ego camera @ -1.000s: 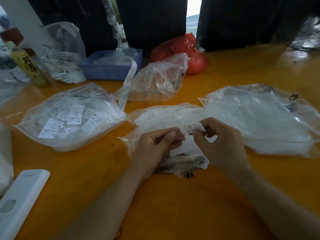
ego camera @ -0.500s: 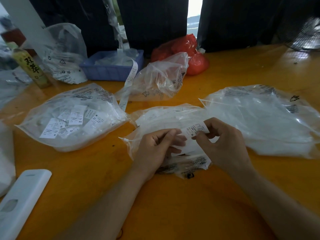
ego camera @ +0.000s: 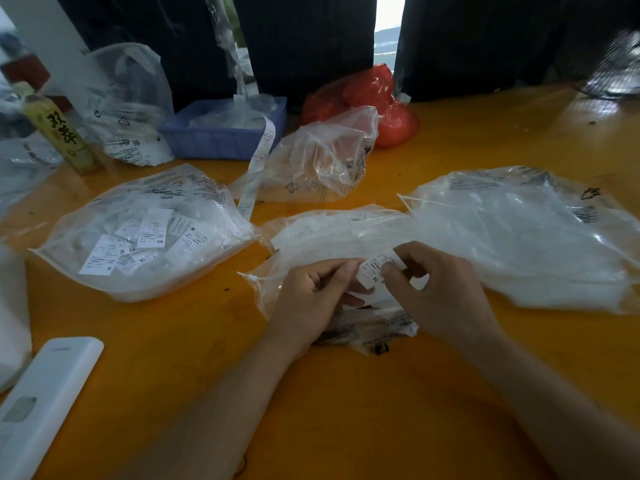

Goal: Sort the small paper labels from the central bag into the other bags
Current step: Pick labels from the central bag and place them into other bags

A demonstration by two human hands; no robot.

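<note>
orange wooden tabletop (ego camera: 346, 410) fills the view, with the clear central plastic bag (ego camera: 332, 233) lying under both hands. the right hand (ego camera: 446, 292) pinches a small white paper label printed xl (ego camera: 375, 270) between thumb and curled fingers, and the left hand (ego camera: 311, 296), fingers curled, touches the label's near edge with its fingertips. left of the left hand lies a clear bag of sorted white labels (ego camera: 145, 233); right of the right hand sprawls a larger clear bag (ego camera: 526, 237).
</note>
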